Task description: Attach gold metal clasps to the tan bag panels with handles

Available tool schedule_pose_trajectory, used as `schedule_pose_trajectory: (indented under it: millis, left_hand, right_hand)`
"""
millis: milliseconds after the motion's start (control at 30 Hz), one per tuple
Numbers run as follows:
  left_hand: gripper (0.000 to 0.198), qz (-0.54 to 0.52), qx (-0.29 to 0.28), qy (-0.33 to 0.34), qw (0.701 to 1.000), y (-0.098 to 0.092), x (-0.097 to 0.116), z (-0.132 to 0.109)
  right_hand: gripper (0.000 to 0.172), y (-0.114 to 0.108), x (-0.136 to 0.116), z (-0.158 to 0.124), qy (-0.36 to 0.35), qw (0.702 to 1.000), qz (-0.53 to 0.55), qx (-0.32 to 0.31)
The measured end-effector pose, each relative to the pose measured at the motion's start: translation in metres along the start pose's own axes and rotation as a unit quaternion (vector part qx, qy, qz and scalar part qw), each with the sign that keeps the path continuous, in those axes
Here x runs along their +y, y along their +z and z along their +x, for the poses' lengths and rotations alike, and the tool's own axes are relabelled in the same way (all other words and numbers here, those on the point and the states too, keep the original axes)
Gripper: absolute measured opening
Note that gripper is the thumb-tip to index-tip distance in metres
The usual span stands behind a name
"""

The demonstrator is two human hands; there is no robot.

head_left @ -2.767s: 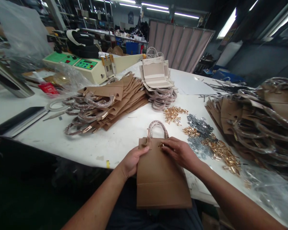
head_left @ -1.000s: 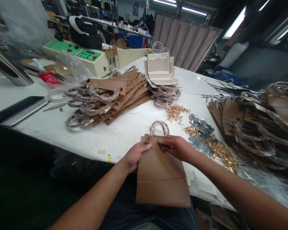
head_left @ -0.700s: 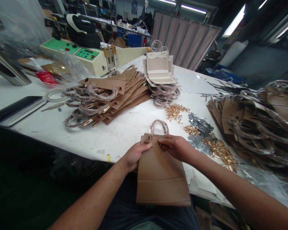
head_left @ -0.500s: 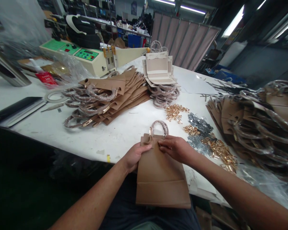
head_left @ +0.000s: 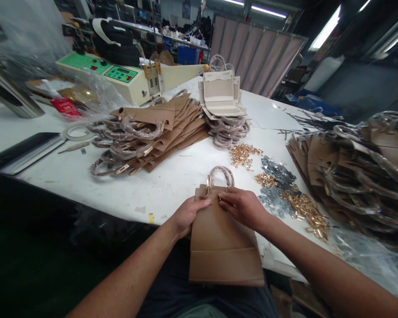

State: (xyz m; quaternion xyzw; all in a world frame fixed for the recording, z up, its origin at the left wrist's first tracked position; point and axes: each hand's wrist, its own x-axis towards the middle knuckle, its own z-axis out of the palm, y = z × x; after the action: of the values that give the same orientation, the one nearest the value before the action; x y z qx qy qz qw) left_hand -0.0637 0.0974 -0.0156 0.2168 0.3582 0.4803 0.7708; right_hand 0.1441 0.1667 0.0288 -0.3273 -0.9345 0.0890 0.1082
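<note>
view: your head camera | facing: forward and down, over your lap (head_left: 167, 282) | near: your left hand (head_left: 186, 216) and right hand (head_left: 243, 206), close, around centre | middle: table (head_left: 166, 187), edge slanting | far: curtain (head_left: 252, 53) and ceiling lights (head_left: 268, 12), up top

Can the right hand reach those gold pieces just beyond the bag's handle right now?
Likely yes: the gold pieces lie uncovered, with only white tabletop showing between them and the right hand. That hand is touching the brown bag, though, so it would probably have to leave that first.
</note>
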Motion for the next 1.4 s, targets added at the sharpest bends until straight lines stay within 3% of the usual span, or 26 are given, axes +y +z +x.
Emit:
schedule_pose_trajectory:
  millis: [233, 533, 833, 1000, 1133, 1267, 1400]
  left_hand:
    - [0.038, -0.003, -0.007, 0.005, 1.000, 0.000, -0.002, 0.000]
    - [0.032, -0.005, 0.009, 0.008, 1.000, 0.003, 0.001, -0.003]
    - [0.035, -0.009, 0.002, 0.025, 1.000, 0.002, 0.000, -0.003]
    - [0.036, -0.009, 0.018, 0.031, 0.999, 0.004, -0.001, -0.006]
    - [0.041, 0.000, 0.013, 0.039, 0.999, 0.004, -0.003, -0.009]
    - [0.042, 0.015, 0.007, 0.038, 0.999, 0.004, -0.004, -0.008]
    - [0.043, 0.013, 0.000, 0.041, 0.999, 0.002, -0.005, -0.006]
  right_hand:
    - [0.022, -0.004, 0.000, -0.003, -0.033, 0.998, -0.041, -0.026]
    - [0.019, 0.000, -0.018, 0.005, 0.024, 0.985, -0.162, -0.045]
    - [0.018, 0.004, -0.029, 0.012, 0.016, 0.976, -0.211, -0.048]
    - [0.018, 0.001, -0.029, 0.008, 0.026, 0.983, -0.177, -0.036]
    - [0.011, -0.011, -0.022, 0.006, 0.048, 0.996, -0.070, -0.019]
    - [0.018, -0.024, -0.011, 0.013, 0.016, 0.996, 0.021, -0.082]
    - [0.020, -0.027, -0.007, 0.023, 0.022, 0.993, 0.035, -0.111]
